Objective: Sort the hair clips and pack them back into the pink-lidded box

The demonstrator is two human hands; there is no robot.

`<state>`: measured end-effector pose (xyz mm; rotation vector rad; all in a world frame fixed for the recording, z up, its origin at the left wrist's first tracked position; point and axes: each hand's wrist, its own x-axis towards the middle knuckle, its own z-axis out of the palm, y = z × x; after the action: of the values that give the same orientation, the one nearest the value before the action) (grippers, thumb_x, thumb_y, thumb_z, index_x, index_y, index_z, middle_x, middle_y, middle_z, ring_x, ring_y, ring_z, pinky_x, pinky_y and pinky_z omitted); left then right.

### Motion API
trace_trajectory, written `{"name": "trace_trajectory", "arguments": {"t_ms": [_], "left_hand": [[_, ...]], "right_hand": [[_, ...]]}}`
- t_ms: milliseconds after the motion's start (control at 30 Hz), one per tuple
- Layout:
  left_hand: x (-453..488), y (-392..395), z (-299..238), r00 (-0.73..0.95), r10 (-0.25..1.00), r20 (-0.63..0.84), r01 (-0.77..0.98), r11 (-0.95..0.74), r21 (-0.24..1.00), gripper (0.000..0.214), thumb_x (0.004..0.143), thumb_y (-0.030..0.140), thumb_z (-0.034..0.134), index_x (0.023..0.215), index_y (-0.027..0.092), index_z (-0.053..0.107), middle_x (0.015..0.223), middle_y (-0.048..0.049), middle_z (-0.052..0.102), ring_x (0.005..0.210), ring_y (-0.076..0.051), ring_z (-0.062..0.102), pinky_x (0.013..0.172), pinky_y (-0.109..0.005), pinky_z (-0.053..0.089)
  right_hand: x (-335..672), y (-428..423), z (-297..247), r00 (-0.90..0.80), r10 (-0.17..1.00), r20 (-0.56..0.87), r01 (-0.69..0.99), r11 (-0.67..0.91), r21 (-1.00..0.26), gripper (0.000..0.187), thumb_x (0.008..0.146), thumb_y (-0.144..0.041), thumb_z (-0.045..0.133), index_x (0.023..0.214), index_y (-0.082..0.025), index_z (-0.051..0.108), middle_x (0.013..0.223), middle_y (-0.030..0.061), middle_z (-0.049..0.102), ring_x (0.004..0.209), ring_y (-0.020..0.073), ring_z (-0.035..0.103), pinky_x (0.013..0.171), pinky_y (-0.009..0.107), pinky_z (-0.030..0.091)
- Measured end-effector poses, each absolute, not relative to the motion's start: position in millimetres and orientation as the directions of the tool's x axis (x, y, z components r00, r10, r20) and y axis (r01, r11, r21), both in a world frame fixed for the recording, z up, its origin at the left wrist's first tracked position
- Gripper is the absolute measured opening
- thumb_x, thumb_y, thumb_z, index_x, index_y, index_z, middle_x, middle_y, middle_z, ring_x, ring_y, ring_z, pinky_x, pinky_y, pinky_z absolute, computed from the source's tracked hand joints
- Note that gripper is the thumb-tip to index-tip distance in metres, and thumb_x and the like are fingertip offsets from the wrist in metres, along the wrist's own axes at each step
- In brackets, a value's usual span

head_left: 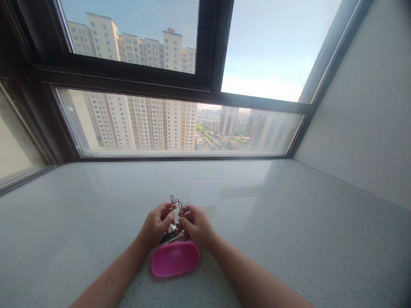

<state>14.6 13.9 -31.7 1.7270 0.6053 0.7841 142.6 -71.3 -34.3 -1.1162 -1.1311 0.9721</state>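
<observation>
My left hand (156, 225) and my right hand (198, 226) are raised close together over the counter, fingers pinched. Between them is a thin brown looped cord (172, 200), its loops standing up like small bows above the fingertips. Each hand grips one end of it, and a strand seems to link the two sides. Under the hands lie some slim black and metallic items (170, 236) with a small white piece, mostly hidden by my fingers. Just nearer to me sits a pink oval tray (175, 260), hollow side up.
Beyond my right hand a clear plastic box or lid (204, 193) with a pink edge rests on the pale speckled counter (289, 239). A dark-framed window (180, 157) closes off the far side. A white wall (359, 107) stands on the right.
</observation>
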Motion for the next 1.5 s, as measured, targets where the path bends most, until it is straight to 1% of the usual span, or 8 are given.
{"name": "trace_trajectory", "arguments": {"t_ms": [233, 433, 567, 833, 933, 1167, 1367, 1500], "left_hand": [[14.0, 12.7, -30.5, 0.661, 0.725, 0.193, 0.037, -0.288, 0.957, 0.027, 0.077, 0.030, 0.051, 0.099, 0.014, 0.050, 0.057, 0.0045, 0.053, 0.040, -0.007, 0.041, 0.038, -0.017, 0.034], [13.7, 11.8, -30.0, 0.651, 0.735, 0.191, 0.047, -0.290, 0.956, 0.028, 0.078, 0.032, 0.051, 0.099, 0.014, 0.051, 0.057, 0.0041, 0.053, 0.039, -0.007, 0.041, 0.038, -0.017, 0.033], [13.5, 11.3, -28.9, 0.646, 0.738, 0.195, 0.046, -0.292, 0.955, 0.030, 0.077, 0.034, 0.052, 0.100, 0.014, 0.051, 0.057, 0.0041, 0.053, 0.039, -0.008, 0.042, 0.039, -0.018, 0.034], [13.8, 14.9, -32.9, 0.636, 0.741, 0.213, 0.058, -0.322, 0.945, 0.032, 0.077, 0.034, 0.051, 0.101, 0.014, 0.052, 0.059, 0.0042, 0.053, 0.039, -0.007, 0.039, 0.039, -0.018, 0.032], [14.2, 15.2, -33.9, 0.630, 0.745, 0.219, 0.058, -0.327, 0.943, 0.032, 0.077, 0.034, 0.051, 0.101, 0.014, 0.053, 0.062, 0.0033, 0.055, 0.039, -0.007, 0.038, 0.039, -0.018, 0.031], [14.2, 15.0, -33.8, 0.637, 0.737, 0.223, 0.048, -0.327, 0.944, 0.033, 0.077, 0.035, 0.052, 0.102, 0.014, 0.053, 0.062, 0.0033, 0.054, 0.041, -0.007, 0.039, 0.041, -0.019, 0.031], [14.8, 15.1, -31.0, 0.630, 0.741, 0.232, 0.039, -0.328, 0.944, 0.035, 0.076, 0.034, 0.053, 0.102, 0.012, 0.055, 0.066, -0.0006, 0.059, 0.048, -0.010, 0.046, 0.045, -0.020, 0.035], [15.4, 13.9, -30.1, 0.626, 0.747, 0.223, 0.027, -0.307, 0.951, 0.037, 0.074, 0.035, 0.054, 0.103, 0.012, 0.057, 0.068, -0.0022, 0.061, 0.050, -0.012, 0.049, 0.046, -0.021, 0.038]], "right_hand": [[142.7, -70.9, -36.2, 0.163, 0.966, 0.201, -0.013, 0.206, -0.979, 0.022, 0.075, -0.034, 0.055, 0.085, -0.016, 0.048, 0.053, -0.0052, 0.053, 0.035, 0.0056, 0.045, 0.032, 0.016, 0.042], [143.6, -69.9, -38.6, 0.157, 0.967, 0.202, 0.011, 0.203, -0.979, 0.024, 0.075, -0.038, 0.055, 0.084, -0.016, 0.047, 0.052, -0.0056, 0.052, 0.033, 0.0048, 0.043, 0.031, 0.016, 0.041], [143.5, -70.6, -38.9, 0.160, 0.966, 0.203, 0.024, 0.201, -0.979, 0.025, 0.076, -0.039, 0.054, 0.085, -0.016, 0.047, 0.053, -0.0057, 0.051, 0.034, 0.0054, 0.044, 0.032, 0.016, 0.041], [142.3, -71.6, -38.9, 0.150, 0.961, 0.231, -0.007, 0.234, -0.972, 0.024, 0.076, -0.036, 0.054, 0.087, -0.016, 0.047, 0.055, -0.0055, 0.052, 0.035, 0.0055, 0.045, 0.033, 0.018, 0.044], [141.7, -71.7, -38.1, 0.141, 0.964, 0.225, -0.018, 0.230, -0.973, 0.025, 0.076, -0.037, 0.054, 0.087, -0.016, 0.048, 0.057, -0.0049, 0.053, 0.035, 0.0058, 0.046, 0.033, 0.017, 0.042], [141.5, -72.2, -36.9, 0.131, 0.969, 0.211, -0.020, 0.215, -0.976, 0.027, 0.076, -0.039, 0.054, 0.089, -0.016, 0.047, 0.055, -0.0051, 0.053, 0.034, 0.0064, 0.048, 0.032, 0.016, 0.040], [140.9, -72.3, -37.1, 0.120, 0.969, 0.216, -0.028, 0.220, -0.975, 0.027, 0.077, -0.039, 0.054, 0.089, -0.016, 0.047, 0.054, -0.0054, 0.053, 0.034, 0.0062, 0.048, 0.031, 0.015, 0.038], [141.1, -71.7, -36.9, 0.110, 0.967, 0.231, -0.031, 0.235, -0.971, 0.027, 0.078, -0.039, 0.053, 0.090, -0.016, 0.048, 0.056, -0.0043, 0.054, 0.035, 0.0066, 0.049, 0.032, 0.015, 0.038]]}}
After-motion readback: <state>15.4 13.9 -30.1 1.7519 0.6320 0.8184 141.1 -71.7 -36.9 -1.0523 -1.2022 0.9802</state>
